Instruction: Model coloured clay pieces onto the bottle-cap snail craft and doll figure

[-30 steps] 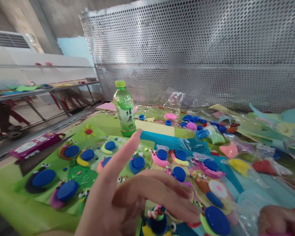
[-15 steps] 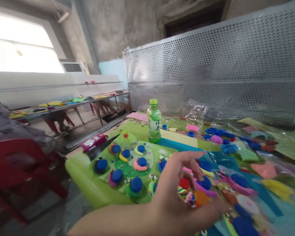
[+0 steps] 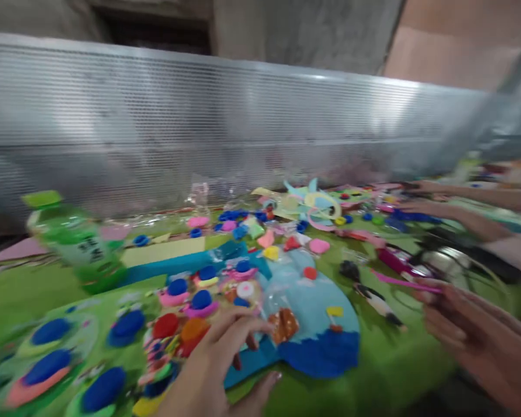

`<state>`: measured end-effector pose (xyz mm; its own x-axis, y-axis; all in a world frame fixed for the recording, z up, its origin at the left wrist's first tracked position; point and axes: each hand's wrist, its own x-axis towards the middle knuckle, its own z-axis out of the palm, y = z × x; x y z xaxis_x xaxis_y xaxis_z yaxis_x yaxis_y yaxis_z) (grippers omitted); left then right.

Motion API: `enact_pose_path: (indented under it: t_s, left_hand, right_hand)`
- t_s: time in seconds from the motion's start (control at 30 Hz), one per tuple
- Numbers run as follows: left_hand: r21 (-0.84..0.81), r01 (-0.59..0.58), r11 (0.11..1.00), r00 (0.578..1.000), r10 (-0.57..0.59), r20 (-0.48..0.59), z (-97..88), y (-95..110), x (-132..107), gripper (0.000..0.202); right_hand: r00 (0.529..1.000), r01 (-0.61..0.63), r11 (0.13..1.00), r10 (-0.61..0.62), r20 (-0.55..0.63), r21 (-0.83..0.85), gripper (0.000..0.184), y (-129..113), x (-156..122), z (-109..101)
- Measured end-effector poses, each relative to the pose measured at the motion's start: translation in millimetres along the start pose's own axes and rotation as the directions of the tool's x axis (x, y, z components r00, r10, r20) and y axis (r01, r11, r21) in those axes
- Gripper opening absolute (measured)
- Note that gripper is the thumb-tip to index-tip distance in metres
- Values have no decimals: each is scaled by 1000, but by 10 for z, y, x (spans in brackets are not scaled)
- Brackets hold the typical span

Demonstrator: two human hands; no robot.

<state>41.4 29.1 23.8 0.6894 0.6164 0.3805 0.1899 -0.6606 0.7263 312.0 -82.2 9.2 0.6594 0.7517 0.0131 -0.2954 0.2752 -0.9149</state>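
Note:
My left hand (image 3: 221,365) hovers at the lower middle, fingers apart and nothing held. Just beyond its fingertips lies a brown clay lump (image 3: 283,325) partly under clear plastic. Beside it is a round sky-and-sea picture (image 3: 325,347) with a small yellow-and-red boat. To the left of this hand are clay snails with blue discs (image 3: 104,389), several of them on a green card. At the right edge my right hand (image 3: 477,336) pinches a thin pink stick (image 3: 406,282), pointing left. A small black-and-white penguin-like figure (image 3: 375,298) lies near the stick's tip.
A green-capped bottle (image 3: 76,243) stands at the left. Blue rings, clay lumps and paper scraps (image 3: 321,205) lie along the back, before a perforated metal panel (image 3: 178,127). Another person's hands (image 3: 443,211) reach in at the upper right.
The view has swung right, bringing my right hand with the pink stick and another person's hands into sight. My left hand stays open above the table.

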Motion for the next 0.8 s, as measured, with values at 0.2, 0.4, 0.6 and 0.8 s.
enact_pose_path:
  t_s: [0.2, 0.4, 0.6, 0.8]
  left_hand:
    - [262, -115, 958, 968, 49, 247, 444, 135, 592, 58]
    - [308, -207, 929, 913, 71, 401, 771, 151, 973, 67]
    - [223, -375, 900, 818, 208, 536, 1016, -40, 1454, 67]
    - [78, -394, 916, 766, 280, 579, 1130, -228, 1530, 62]
  right_hand:
    - [989, 40, 998, -31, -144, 54, 24, 115, -150, -390]
    - [981, 58, 990, -33, -189, 129, 26, 215, -189, -433]
    - [982, 37, 986, -6, -189, 160, 28, 240, -313, -443]
    - [978, 28, 988, 4, -208, 149, 29, 216, -401, -469]
